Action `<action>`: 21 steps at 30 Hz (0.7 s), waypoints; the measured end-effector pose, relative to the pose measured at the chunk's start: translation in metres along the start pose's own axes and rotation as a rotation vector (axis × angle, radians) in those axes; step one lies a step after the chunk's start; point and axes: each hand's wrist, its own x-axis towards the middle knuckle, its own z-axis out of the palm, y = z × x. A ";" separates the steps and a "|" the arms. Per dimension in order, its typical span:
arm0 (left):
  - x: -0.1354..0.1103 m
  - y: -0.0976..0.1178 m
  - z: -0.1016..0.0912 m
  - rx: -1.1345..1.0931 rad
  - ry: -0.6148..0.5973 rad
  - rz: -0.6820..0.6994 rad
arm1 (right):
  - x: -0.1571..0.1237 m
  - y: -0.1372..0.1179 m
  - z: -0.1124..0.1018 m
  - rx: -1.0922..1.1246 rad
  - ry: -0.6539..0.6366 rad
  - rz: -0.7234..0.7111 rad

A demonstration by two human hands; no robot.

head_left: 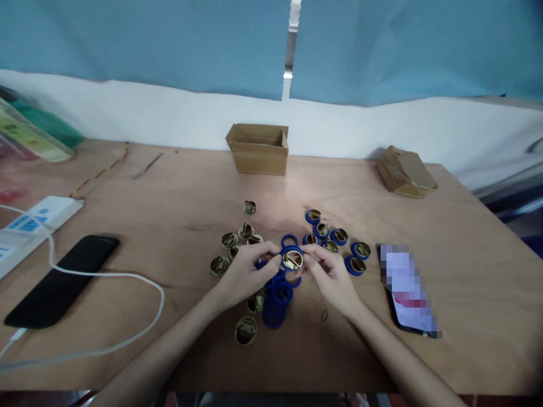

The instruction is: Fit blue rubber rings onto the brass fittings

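Between my two hands is a round gold pin-back badge with a blue ring around it. My left hand pinches its left edge, and my right hand grips the right edge. Below my fingers lies a pile of loose blue rings, partly covered by my left hand. Several gold badges without rings lie on the left, with another bare badge nearer me. To the right rest several badges in blue rings, their pin backs facing up.
An open cardboard box stands at the back, and a closed, crumpled box at the back right. A black phone with a white cable lies left, near a power strip. Another phone, screen lit, lies right. Tweezers lie behind.
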 end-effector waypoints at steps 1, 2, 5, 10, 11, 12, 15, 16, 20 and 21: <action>0.000 0.001 0.000 0.008 -0.003 0.004 | 0.001 -0.002 -0.001 -0.029 0.015 -0.011; -0.001 0.003 0.000 0.017 -0.005 0.007 | 0.001 -0.004 -0.003 -0.059 0.026 -0.018; 0.000 0.008 0.000 0.047 -0.002 0.010 | 0.002 -0.007 -0.006 -0.122 0.028 -0.036; 0.003 0.013 -0.003 0.083 -0.028 0.013 | -0.002 -0.001 -0.007 -0.209 -0.030 -0.089; 0.003 0.014 -0.003 0.077 -0.029 0.011 | -0.002 0.000 -0.006 -0.240 -0.035 -0.104; 0.003 0.014 -0.003 0.068 -0.024 0.011 | -0.003 0.001 -0.006 -0.262 -0.040 -0.116; 0.002 0.013 -0.002 0.032 -0.007 0.015 | -0.004 0.001 -0.004 -0.259 -0.053 -0.114; 0.002 0.013 -0.002 0.020 -0.004 0.013 | -0.003 0.000 -0.004 -0.244 -0.059 -0.105; 0.002 0.009 0.002 -0.035 0.031 -0.032 | -0.002 0.000 -0.001 -0.096 -0.070 -0.029; 0.002 0.009 0.003 -0.064 0.041 -0.053 | -0.002 0.001 -0.001 -0.034 -0.075 -0.003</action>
